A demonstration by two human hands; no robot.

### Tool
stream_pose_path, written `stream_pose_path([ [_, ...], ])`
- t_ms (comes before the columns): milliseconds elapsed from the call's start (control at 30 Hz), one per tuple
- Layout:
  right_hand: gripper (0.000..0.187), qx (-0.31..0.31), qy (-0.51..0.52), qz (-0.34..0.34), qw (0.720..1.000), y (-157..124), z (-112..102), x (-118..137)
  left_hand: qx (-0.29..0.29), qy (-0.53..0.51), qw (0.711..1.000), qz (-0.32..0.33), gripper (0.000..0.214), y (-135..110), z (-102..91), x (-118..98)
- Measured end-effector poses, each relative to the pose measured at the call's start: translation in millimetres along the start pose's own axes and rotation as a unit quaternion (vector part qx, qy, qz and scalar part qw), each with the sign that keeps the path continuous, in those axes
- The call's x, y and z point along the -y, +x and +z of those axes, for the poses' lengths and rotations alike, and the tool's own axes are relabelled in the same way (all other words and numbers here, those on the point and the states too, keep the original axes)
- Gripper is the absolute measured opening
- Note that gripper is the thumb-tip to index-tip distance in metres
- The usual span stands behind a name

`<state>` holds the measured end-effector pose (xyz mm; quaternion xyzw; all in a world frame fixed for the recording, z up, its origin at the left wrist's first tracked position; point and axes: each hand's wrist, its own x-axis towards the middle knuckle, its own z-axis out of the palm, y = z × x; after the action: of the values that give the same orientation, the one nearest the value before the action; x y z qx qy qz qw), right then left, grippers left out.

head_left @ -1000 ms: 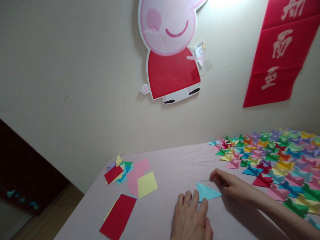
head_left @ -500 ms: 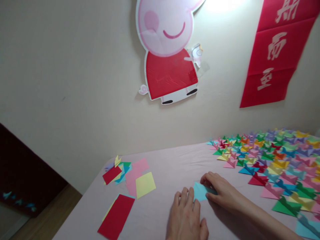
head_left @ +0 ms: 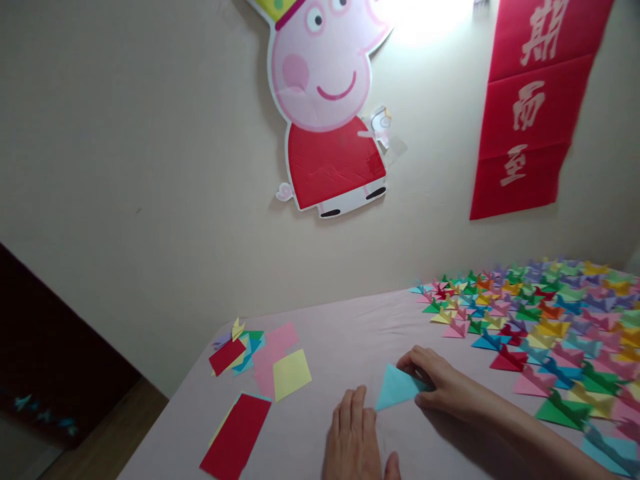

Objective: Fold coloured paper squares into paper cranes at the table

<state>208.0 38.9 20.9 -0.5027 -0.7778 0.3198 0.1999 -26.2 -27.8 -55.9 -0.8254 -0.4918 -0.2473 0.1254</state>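
A light blue paper folded into a triangle (head_left: 394, 388) lies on the pink table (head_left: 340, 340) in front of me. My right hand (head_left: 440, 381) rests on its right corner, with fingers curled and pressing the paper between thumb and fingertips. Just left of and below the triangle, my left hand (head_left: 354, 440) lies flat on the table, fingers stretched out and together, its fingertips close to the paper's lower left corner.
Loose coloured paper squares (head_left: 265, 353) and a red sheet (head_left: 237, 433) lie at the left. Several rows of folded coloured paper figures (head_left: 540, 327) cover the table's right side. The wall behind carries a cartoon pig cutout (head_left: 330, 127) and a red banner (head_left: 530, 107).
My right hand has lifted the blue paper's near part, so a larger triangle shows. My left hand slid back toward me off the paper. The view tilted up slightly.
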Motion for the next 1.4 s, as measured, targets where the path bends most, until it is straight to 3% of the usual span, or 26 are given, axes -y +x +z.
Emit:
stream_pose_path([
  [67,0.045,-0.013,0.012,-0.024,1.0,0.5,2.6,0.5,0.029,-0.037,0.999,0.001,0.063,3.2,-4.1,0.6],
  [167,0.041,-0.037,0.011,-0.081,0.996,2.1,8.6,0.3,0.088,-0.101,0.989,0.055,0.095,14.9,-13.3,0.4],
  [367,0.027,-0.043,-0.058,-0.174,0.982,1.1,11.1,0.8,0.148,-0.122,0.978,0.086,0.088,24.4,-21.1,-2.3],
  [500,0.024,0.006,-0.087,-0.155,0.984,-12.0,0.5,11.0,0.111,-0.108,0.984,0.093,0.089,15.9,-17.7,-6.5],
  [600,0.026,0.019,-0.072,-0.137,0.988,-27.2,-6.1,18.2,0.053,-0.102,0.987,0.111,0.096,12.2,-8.9,-13.2],
  [733,0.009,0.024,-0.035,-0.141,0.989,-36.0,-5.1,16.4,-0.037,-0.103,0.986,0.122,0.099,11.7,-1.1,-21.4],
  [833,0.021,-0.006,-0.016,-0.131,0.991,-27.2,0.1,9.5,-0.026,-0.099,0.988,0.111,0.097,10.8,-3.6,-22.0],
  [933,0.023,-0.035,-0.006,-0.05,0.998,-12.8,4.3,5.5,-0.024,-0.073,0.99,0.118,0.09,6.7,-5.9,-19.8],
  [1033,0.02,-0.045,-0.007,0.011,0.999,-2.3,7.1,5.1,-0.058,-0.017,0.995,0.082,0.077,0.7,-5.5,-19.8],
  [1133,0.017,-0.056,-0.015,0.027,0.998,0.8,10.5,6.1,-0.077,0.028,0.996,0.044,0.068,-2.1,-7.6,-23.3],
  [1333,0.01,-0.063,-0.062,0.017,0.996,-0.8,16.2,10.8,-0.069,0.086,0.988,0.106,0.035,3.7,-18.5,-28.2],
  [1400,0.012,-0.061,-0.068,0.018,0.996,0.0,16.9,11.3,-0.072,0.108,0.986,0.107,0.035,3.7,-17.3,-28.1],
])
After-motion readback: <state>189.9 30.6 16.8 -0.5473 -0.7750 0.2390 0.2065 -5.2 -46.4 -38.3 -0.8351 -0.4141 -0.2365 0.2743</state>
